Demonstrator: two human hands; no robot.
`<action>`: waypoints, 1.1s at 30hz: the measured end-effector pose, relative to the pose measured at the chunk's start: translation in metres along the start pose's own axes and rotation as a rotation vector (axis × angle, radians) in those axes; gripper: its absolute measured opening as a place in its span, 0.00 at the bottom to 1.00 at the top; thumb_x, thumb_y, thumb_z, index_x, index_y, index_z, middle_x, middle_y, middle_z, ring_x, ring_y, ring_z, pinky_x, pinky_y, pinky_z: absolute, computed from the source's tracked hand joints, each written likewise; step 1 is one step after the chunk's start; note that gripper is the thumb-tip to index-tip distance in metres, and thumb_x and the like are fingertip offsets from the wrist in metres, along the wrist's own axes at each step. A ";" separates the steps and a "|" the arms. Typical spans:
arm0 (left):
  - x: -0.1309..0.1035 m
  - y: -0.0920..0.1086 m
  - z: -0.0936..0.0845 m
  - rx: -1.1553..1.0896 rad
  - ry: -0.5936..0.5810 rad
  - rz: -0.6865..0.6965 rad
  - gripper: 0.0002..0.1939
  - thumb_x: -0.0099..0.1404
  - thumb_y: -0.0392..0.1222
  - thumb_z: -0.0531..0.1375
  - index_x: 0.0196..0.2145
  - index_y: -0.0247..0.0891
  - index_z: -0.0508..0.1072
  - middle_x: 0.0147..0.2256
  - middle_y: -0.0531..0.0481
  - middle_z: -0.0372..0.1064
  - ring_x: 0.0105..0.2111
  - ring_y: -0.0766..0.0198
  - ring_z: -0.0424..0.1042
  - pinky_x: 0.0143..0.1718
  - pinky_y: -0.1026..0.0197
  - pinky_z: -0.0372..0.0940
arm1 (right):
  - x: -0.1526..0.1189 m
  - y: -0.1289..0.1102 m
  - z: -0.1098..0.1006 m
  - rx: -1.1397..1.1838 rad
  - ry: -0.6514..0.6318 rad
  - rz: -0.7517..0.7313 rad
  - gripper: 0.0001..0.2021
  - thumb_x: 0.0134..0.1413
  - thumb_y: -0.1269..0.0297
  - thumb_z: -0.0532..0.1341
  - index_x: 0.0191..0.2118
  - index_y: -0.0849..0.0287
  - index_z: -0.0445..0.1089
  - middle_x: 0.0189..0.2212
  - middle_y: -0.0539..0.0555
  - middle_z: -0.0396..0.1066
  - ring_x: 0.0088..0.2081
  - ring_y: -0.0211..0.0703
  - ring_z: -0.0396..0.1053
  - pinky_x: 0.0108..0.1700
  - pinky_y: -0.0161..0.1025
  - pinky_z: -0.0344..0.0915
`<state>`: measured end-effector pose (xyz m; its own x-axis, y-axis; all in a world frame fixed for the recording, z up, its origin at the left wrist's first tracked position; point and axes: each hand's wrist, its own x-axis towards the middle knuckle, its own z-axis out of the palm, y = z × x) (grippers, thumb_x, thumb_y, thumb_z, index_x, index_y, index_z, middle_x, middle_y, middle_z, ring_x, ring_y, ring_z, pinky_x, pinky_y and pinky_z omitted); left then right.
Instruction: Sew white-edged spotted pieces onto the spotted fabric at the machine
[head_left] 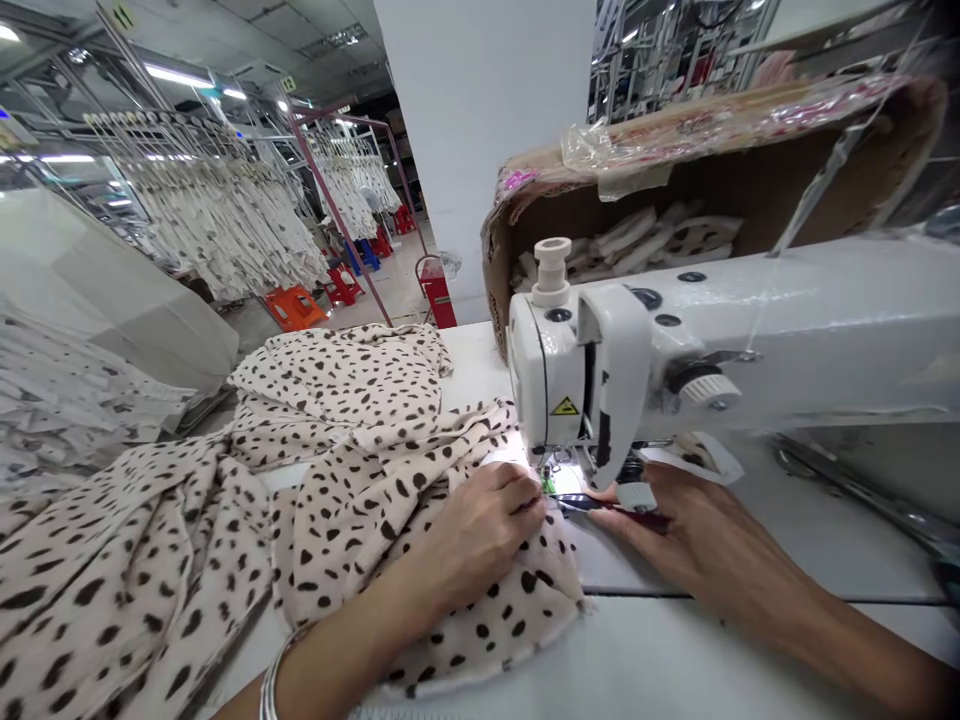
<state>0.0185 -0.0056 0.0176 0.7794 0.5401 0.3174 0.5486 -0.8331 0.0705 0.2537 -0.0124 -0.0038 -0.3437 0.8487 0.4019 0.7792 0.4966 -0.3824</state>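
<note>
Head view: spotted cloth (352, 520) lies on the table (645, 650) under the left hand (480, 530), which pinches it. Just beside, the right hand (694, 535) grips a small dark tool (576, 501). Just past both hands, a white sewing machine (802, 325) hides part of an open box (712, 180) with pale pieces (637, 235) inside.

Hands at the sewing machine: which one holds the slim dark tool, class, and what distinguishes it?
It is the right hand, gripping the slim dark tool; the left hand is curled on the spotted fabric, with silvery bangles on that arm.
</note>
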 end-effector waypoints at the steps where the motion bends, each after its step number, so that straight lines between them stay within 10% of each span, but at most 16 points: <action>1: -0.002 0.001 0.000 0.001 0.010 -0.004 0.14 0.72 0.27 0.48 0.40 0.33 0.72 0.42 0.44 0.74 0.41 0.62 0.71 0.44 0.57 0.71 | 0.001 0.000 0.001 -0.019 -0.004 -0.009 0.19 0.61 0.55 0.56 0.21 0.54 0.55 0.17 0.47 0.58 0.17 0.38 0.58 0.21 0.37 0.52; 33: 0.004 -0.018 0.006 -0.257 0.008 -0.119 0.14 0.72 0.27 0.48 0.33 0.37 0.69 0.35 0.50 0.72 0.35 0.66 0.71 0.37 0.65 0.69 | 0.001 0.022 0.003 -0.307 0.147 -0.075 0.12 0.60 0.60 0.50 0.28 0.55 0.65 0.23 0.51 0.62 0.19 0.41 0.62 0.19 0.36 0.56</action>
<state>0.0138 0.0122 0.0117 0.7111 0.6357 0.3004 0.5406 -0.7675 0.3444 0.2688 0.0003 -0.0145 -0.3436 0.7657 0.5437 0.8838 0.4594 -0.0884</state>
